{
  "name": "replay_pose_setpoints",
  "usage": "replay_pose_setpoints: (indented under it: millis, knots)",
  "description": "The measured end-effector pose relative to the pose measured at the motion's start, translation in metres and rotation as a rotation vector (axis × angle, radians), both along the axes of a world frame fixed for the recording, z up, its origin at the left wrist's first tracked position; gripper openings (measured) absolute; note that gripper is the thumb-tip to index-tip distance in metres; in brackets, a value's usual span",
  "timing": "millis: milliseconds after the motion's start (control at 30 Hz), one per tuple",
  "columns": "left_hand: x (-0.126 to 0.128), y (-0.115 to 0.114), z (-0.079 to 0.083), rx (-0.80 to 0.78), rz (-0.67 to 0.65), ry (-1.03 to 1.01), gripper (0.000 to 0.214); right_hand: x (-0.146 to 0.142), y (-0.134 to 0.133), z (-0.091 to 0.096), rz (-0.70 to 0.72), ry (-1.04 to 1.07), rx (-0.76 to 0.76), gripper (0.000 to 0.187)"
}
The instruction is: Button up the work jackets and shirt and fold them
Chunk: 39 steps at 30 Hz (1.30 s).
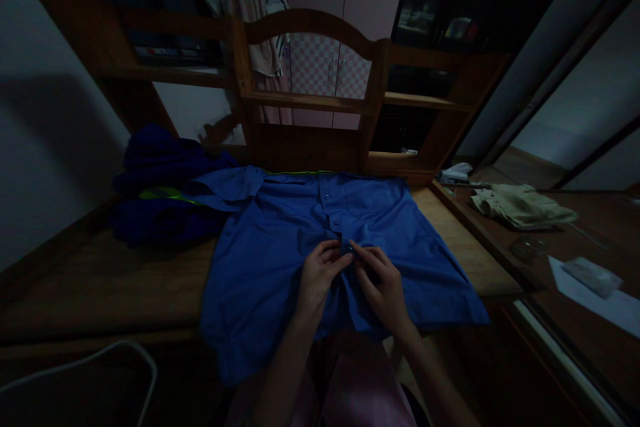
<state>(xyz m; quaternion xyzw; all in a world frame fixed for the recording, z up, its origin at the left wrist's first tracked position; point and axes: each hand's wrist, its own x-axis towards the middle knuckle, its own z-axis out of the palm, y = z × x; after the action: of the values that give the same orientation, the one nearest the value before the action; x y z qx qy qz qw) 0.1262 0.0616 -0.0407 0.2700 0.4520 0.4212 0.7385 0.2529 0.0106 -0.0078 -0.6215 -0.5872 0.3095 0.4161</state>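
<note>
A blue button-front shirt lies spread flat on a wooden table, collar toward the back, its hem hanging over the near edge. My left hand pinches the shirt's front placket at a button near the middle. My right hand meets it from the right, fingers closed on the same strip of cloth. Two more buttons show above the hands on the placket.
A heap of dark blue clothes with a yellow-green stripe lies at the back left. A wooden shelf unit stands behind the shirt. On the right a second surface holds a folded beige garment and papers.
</note>
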Motion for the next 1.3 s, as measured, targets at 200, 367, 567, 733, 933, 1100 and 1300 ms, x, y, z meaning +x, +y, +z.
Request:
replay_pose_setpoints:
  millis: [200,367,567,733,933,1100,1300]
  knots:
    - [0.006,-0.003,0.009,0.11,0.045,0.189,0.041,0.0,0.0,-0.005,0.015,-0.018,0.003,0.046]
    - [0.007,-0.006,0.013,0.182,0.02,0.33,0.036,0.0,0.001,-0.007,0.016,0.0,-0.02,0.043]
    - [0.008,-0.007,0.009,0.231,-0.035,0.43,0.023,0.006,0.003,-0.01,-0.072,0.098,-0.074,0.026]
    - [0.008,-0.007,0.007,0.262,-0.08,0.471,0.018,0.013,0.008,-0.018,-0.116,0.348,-0.178,0.024]
    - [0.006,-0.005,0.006,0.29,-0.091,0.477,0.021,0.016,0.014,-0.023,-0.131,0.432,-0.189,0.024]
    - [0.006,-0.006,0.004,0.345,-0.119,0.499,0.023,0.016,0.012,-0.026,-0.129,0.443,-0.189,0.023]
    - [0.006,-0.008,0.005,0.375,-0.119,0.552,0.022,0.017,0.012,-0.007,-0.143,0.509,-0.176,0.021]
